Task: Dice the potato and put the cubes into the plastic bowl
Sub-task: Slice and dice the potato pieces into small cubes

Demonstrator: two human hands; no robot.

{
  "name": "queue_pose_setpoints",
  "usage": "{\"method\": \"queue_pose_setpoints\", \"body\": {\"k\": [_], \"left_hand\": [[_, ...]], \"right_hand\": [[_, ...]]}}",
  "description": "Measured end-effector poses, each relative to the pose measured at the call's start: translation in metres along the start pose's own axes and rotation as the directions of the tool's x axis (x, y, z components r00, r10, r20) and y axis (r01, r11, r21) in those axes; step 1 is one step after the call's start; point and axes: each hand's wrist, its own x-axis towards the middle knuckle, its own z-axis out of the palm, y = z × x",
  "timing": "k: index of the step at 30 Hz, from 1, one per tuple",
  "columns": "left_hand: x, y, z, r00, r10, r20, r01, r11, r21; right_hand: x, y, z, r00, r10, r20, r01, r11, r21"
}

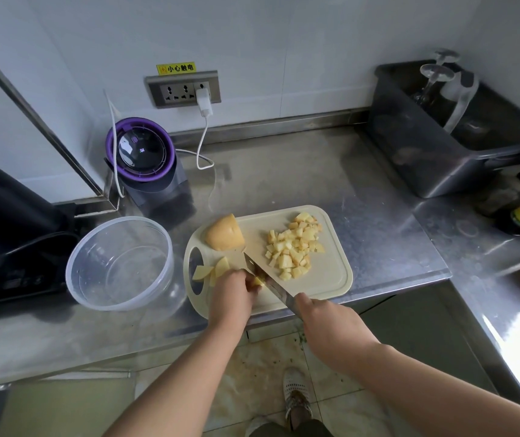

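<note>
Two hands work over the cutting board [331,279], which lies at the near edge of the counter [378,222]. We see the knife [268,283] set on a diagonal: its long axis runs from the board's near edge up to the board's middle. Its tip points away and to the left, at the potato half [224,232]. That half sits at the board's far left corner, with its rounded end toward the corner and its flat cut face toward the knife tip.

The left hand [231,293] reaches in from the near side, knuckles up. Its fingers are curled down on a small potato piece [258,281] held against the left side of the blade. The right hand [324,323] comes in from the near right, closed tight around the knife's handle, which it hides from us.

Two flat slices [203,272] lie by the slot at the board's left edge, just beyond the left hand. A pile of cubes [294,247] covers the board's far right part, apart from the blade. The plastic bowl [164,247] stands on the counter just beside the board's left edge.
</note>
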Motion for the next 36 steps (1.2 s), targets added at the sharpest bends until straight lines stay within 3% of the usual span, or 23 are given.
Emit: {"method": "queue_pose_setpoints", "body": {"k": [8,16,22,28,31,34,36], "left_hand": [[-0.001,0.003,-0.003,0.999,0.037,-0.034,-0.034,0.997,0.076],[0.010,0.016,0.003,0.999,0.045,0.001,-0.045,0.996,0.078],[0.027,0.028,0.004,0.997,-0.067,0.038,0.074,0.974,-0.213],[0.036,0.014,-0.045,0.998,-0.066,-0.011,0.054,0.889,-0.454],[0.040,0.024,-0.065,0.997,0.073,0.023,-0.062,0.950,-0.307],[0.033,0.048,-0.066,0.928,0.257,0.270,-0.236,0.966,-0.109],[0.031,0.060,-0.058,0.874,0.292,0.389,-0.301,0.953,-0.040]], "right_hand": [[0.011,0.002,0.007,0.999,0.005,0.046,-0.005,1.000,0.002],[0.016,0.029,-0.012,0.997,0.026,-0.068,-0.025,1.000,0.012],[0.015,0.048,-0.020,0.980,-0.004,-0.200,-0.011,0.997,-0.071],[0.009,0.062,-0.041,0.941,-0.154,-0.302,0.058,0.951,-0.304],[0.012,0.066,-0.050,0.938,-0.186,-0.294,0.070,0.929,-0.364],[0.016,0.076,-0.054,0.916,-0.282,-0.286,0.144,0.895,-0.423],[0.018,0.079,-0.059,0.888,-0.368,-0.274,0.185,0.833,-0.521]]}}
